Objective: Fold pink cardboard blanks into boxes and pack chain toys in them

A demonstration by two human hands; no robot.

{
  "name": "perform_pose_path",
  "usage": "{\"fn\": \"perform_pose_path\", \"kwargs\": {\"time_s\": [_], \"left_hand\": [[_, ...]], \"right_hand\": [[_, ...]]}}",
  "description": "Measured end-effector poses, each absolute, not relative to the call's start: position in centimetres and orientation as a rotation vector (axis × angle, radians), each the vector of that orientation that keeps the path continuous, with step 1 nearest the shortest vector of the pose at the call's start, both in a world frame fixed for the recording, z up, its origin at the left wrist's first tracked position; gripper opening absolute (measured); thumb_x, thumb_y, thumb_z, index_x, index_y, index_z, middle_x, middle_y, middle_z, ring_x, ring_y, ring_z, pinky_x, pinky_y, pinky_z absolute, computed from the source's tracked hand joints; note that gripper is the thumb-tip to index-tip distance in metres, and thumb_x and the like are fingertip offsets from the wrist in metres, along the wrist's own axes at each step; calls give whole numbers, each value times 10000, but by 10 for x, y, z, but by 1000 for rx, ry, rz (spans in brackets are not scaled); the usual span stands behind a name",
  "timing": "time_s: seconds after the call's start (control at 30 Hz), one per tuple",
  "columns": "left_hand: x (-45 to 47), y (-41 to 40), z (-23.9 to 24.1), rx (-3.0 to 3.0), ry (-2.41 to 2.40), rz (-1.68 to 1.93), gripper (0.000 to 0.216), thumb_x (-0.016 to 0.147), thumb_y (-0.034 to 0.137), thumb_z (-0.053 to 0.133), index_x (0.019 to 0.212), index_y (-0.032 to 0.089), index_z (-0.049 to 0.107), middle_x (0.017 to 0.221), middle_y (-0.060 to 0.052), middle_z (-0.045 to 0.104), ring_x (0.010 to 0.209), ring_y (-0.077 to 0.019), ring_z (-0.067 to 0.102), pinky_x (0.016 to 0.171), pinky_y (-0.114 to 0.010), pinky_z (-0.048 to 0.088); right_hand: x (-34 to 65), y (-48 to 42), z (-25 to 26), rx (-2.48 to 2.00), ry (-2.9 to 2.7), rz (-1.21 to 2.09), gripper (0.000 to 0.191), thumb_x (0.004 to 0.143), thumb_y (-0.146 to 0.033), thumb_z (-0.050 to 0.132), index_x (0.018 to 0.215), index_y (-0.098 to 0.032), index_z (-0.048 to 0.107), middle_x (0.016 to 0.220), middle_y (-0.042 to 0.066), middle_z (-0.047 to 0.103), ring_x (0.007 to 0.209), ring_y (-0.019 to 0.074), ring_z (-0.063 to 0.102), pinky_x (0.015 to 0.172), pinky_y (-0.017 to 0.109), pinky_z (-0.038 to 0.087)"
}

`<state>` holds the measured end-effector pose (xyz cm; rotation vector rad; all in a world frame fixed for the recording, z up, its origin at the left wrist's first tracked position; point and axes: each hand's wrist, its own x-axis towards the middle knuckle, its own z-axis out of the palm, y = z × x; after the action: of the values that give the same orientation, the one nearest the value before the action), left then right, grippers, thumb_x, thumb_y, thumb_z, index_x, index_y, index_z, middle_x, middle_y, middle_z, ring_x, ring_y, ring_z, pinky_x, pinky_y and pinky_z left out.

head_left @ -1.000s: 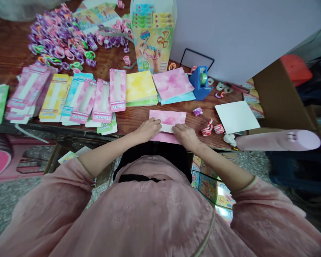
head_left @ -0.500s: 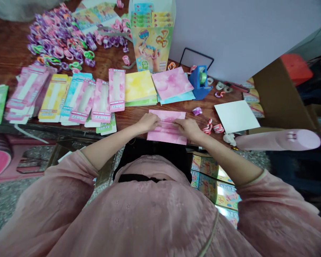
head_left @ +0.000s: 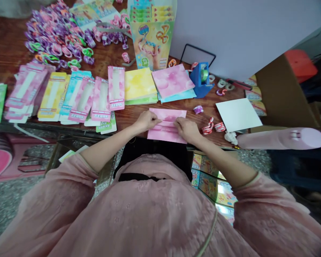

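Shifted forward, both hands point(head_left: 146, 120) point(head_left: 188, 130) pinch a pink card point(head_left: 167, 135) at the wooden table point(head_left: 133, 116).

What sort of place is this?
Probably a small packing workshop, perhaps in a home: the wooden table bears a heap of colourful loops, printed cards with long windows, and a display box holding small packs.

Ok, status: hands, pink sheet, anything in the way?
Left hand, right hand both pinching pink sheet at middle crease. Sheet at near edge of table. Red-and-white pieces beside right hand, off sheet.
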<state>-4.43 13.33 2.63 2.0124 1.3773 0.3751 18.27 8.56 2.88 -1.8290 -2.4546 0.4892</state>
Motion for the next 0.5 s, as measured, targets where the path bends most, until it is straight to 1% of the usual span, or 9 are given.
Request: {"fn": "perform_pose_path", "kwargs": {"time_s": [0.03, 0.1, 0.17, 0.23, 0.3, 0.33, 0.4, 0.47, 0.5], "left_hand": [[-44, 134, 27, 1999, 1374, 370, 346, 864, 356, 686, 587, 152, 646, 555, 2, 547, 559, -120, 421, 604, -301, 265], [-44, 134, 28, 1982, 1356, 370, 376, 868, 342, 682, 551, 152, 609, 527, 17, 486, 547, -111, 371, 595, -306, 239], [-43, 135, 28, 1969, 1338, 379, 414, 872, 328, 679, 515, 159, 558, 509, 34, 408, 537, -102, 319, 587, -309, 210], [-42, 136, 27, 1967, 1344, 392, 456, 879, 319, 676, 485, 168, 502, 499, 47, 331, 531, -97, 276, 584, -312, 192], [-42, 136, 25, 1981, 1361, 387, 471, 885, 311, 675, 478, 172, 485, 489, 50, 312, 529, -99, 272, 583, -311, 199], [-41, 136, 24, 1991, 1368, 384, 449, 886, 305, 679, 493, 170, 509, 489, 46, 349, 531, -102, 301, 585, -306, 218], [-41, 135, 21, 1998, 1373, 408, 316, 878, 280, 698, 596, 160, 620, 555, 21, 526, 574, -119, 429, 614, -286, 296], [-42, 132, 19, 1991, 1359, 468, 127, 884, 251, 702, 796, 162, 724, 736, -17, 696, 690, -146, 572, 695, -273, 388], [-43, 130, 18, 1995, 1347, 494, 90, 897, 243, 693, 893, 172, 748, 822, -31, 738, 752, -157, 619, 741, -274, 420]], "right_hand": [[181, 83, 26, -1818, -2510, 390, 391, 1019, -205, 390, 1268, -170, 690, 1087, 132, 710, 920, 249, 605, 739, 319, 387], [181, 78, 20, -1762, -2644, 207, 535, 1000, -135, 369, 1489, -228, 565, 1148, 144, 680, 986, 275, 583, 787, 343, 396], [183, 75, 15, -1706, -2747, 70, 602, 1013, -139, 355, 1592, -271, 449, 1172, 153, 653, 1020, 295, 557, 845, 375, 399], [184, 76, 14, -1676, -2774, -19, 571, 1061, -267, 360, 1631, -261, 384, 1225, 174, 620, 1056, 317, 527, 896, 415, 397], [184, 79, 14, -1645, -2781, -63, 613, 1071, -443, 377, 1645, -231, 352, 1284, 199, 585, 1089, 342, 491, 934, 458, 387], [184, 81, 15, -1629, -2787, -77, 644, 1066, -499, 374, 1644, -217, 352, 1297, 208, 574, 1100, 350, 474, 950, 477, 378], [181, 84, 16, -1603, -2804, -95, 640, 1071, -501, 343, 1629, -189, 378, 1295, 214, 568, 1108, 352, 452, 971, 498, 358], [178, 86, 17, -1603, -2812, -102, 603, 1083, -443, 309, 1606, -159, 409, 1276, 218, 571, 1107, 349, 443, 957, 488, 352], [177, 86, 17, -1606, -2816, -96, 589, 1085, -415, 303, 1594, -145, 421, 1267, 221, 571, 1105, 347, 442, 936, 474, 355]]}}
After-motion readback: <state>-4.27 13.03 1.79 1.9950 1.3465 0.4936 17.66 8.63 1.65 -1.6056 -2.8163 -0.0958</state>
